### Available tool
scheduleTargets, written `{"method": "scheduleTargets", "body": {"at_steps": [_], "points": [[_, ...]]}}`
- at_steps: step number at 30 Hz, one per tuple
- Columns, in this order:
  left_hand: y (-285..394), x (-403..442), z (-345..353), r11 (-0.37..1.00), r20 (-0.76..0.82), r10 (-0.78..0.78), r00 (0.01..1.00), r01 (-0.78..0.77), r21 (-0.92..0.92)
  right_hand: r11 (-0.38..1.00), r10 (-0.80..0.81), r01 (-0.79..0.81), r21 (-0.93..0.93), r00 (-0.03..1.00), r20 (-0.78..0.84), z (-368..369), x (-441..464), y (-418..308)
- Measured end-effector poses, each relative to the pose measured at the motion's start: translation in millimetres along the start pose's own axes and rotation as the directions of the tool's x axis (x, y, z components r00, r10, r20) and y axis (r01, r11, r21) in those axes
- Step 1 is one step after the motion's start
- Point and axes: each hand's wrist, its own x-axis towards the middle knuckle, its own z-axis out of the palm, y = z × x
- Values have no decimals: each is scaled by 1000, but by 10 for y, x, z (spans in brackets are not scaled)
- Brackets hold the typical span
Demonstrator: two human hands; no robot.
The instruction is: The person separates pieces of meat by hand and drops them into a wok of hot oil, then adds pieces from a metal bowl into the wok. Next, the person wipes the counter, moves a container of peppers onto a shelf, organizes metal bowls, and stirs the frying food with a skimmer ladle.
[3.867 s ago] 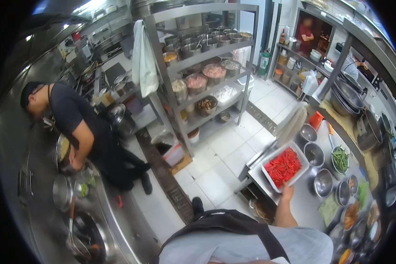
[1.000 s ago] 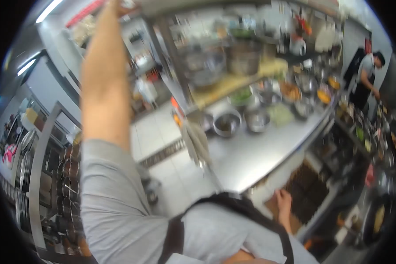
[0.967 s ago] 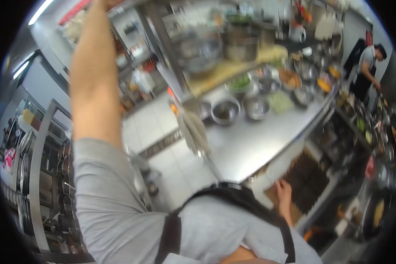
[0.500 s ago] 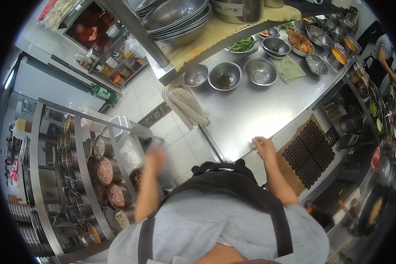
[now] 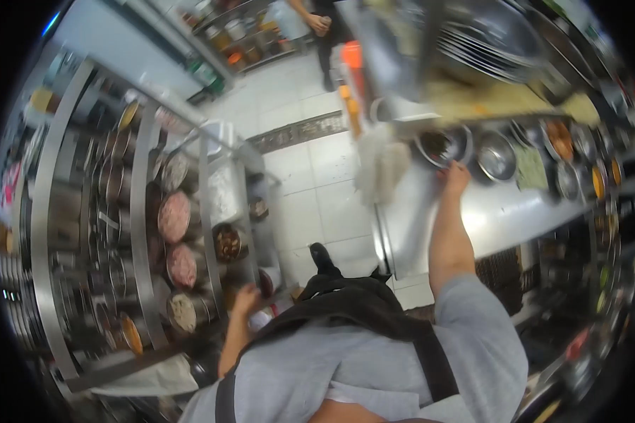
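My right hand (image 5: 456,178) reaches over the steel counter to the near rim of a metal bowl (image 5: 457,144), its fingers closed at the edge. Dark green pieces (image 5: 436,145) lie inside this bowl. Just to its right sits another metal bowl (image 5: 497,155), which my hand does not touch. On the other side, my left hand (image 5: 247,300) is low beside the metal rack; its fingers look bent but are blurred, and no held object shows. Closest to that hand is a dark red container (image 5: 267,282).
The rack (image 5: 141,211) on the left carries several metal pots, some with pink food. A pale cloth (image 5: 382,166) hangs at the counter's (image 5: 420,222) left end. Stacked bowls (image 5: 494,46) stand on the shelf above. Another person's hand (image 5: 320,25) shows at the back.
My view has turned left. My right hand has gone forward from the counter's front edge to the bowl with green pieces. My left hand is lower beside the rack. Another person has appeared behind.
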Motion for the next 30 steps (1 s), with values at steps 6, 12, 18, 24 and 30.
{"method": "scheduleTargets", "body": {"at_steps": [6,12,18,24,30], "points": [[798,-74,-353,976,-45,83,996,-72,206,992,-86,85,-96,996,-6,-981,-1307,-289],[1032,486,-182,917,317,89,944,-202,344,950,43,-1,-311,991,128,-1480,-2782,-80],[2447,691,-408,616,317,751,579,-788,-21,911,103,117,-396,865,491,197,-3212,-49],[3403,652,-789,456,323,847,421,-889,-35,796,69,377,-474,721,690,1977,-2953,-456],[3651,1257,-1014,397,5,918,397,-918,7,967,117,104,-232,627,770,3000,-2550,-462]]}}
